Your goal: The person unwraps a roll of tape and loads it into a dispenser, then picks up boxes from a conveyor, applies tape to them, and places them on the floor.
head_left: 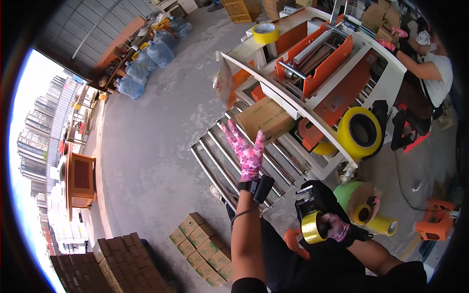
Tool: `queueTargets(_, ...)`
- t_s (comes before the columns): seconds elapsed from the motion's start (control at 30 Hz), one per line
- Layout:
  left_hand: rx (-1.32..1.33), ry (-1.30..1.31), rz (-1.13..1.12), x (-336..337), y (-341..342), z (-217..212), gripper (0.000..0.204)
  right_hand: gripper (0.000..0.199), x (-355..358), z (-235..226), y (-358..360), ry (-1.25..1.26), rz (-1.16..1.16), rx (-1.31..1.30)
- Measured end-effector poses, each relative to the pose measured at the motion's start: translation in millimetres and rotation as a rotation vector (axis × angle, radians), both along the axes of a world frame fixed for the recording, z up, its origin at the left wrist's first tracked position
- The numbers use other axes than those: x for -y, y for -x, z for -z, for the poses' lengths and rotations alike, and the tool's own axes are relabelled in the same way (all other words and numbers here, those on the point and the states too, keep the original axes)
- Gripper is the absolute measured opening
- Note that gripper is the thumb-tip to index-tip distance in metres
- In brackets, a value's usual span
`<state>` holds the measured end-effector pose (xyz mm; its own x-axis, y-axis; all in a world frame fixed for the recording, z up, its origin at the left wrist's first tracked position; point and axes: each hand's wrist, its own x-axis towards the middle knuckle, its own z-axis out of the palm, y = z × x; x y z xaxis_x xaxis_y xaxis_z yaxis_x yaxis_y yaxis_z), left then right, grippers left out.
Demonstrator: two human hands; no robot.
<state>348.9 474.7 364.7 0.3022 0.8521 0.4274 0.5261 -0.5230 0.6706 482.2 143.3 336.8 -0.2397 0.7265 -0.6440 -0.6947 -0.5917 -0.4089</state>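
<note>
My left hand (248, 154), in a pink patterned glove, reaches out with its fingers spread. It is just in front of a brown cardboard box (266, 118); whether the fingertips touch the box I cannot tell. The box lies on the metal rollers (229, 151) where they come out of an orange and white carton sealing machine (317, 73). Low on the right, my right hand (337, 227), also gloved, is closed around a tape dispenser (307, 194) loaded with a yellow tape roll (312, 227). The glove and roll hide the dispenser's handle.
Yellow tape rolls (360, 132) sit on the machine's side and top. Stacked small cartons (205, 248) stand on the floor at lower left, beside larger brown stacks (124, 261). An orange stool (436, 219) and a cable are at right. Another person (425, 68) sits at far right.
</note>
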Motion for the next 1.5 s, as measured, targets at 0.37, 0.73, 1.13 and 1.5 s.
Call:
queueTargets(0.37,-0.789,0.217,0.022,34.4,45.2,-74.5,0.096,0.059,-41.8,-32.1,25.8,-0.248,0.330,-0.644)
queueTargets(0.73,0.635,0.787,-0.103,176.8,101.7,-103.8,0.069,0.046,-52.9,-78.0,32.4,-0.466,0.232,-0.125)
queueTargets(1.13,0.618,1.174,0.066,178.0,124.1,-116.2,0.027,0.080,-34.3,-102.7,77.9,-1.185,0.098,1.766)
queueTargets(1.5,-0.126,0.450,0.083,43.5,119.2,-87.4,0.015,0.063,-19.6,-107.5,55.5,-0.832,-0.139,1.805)
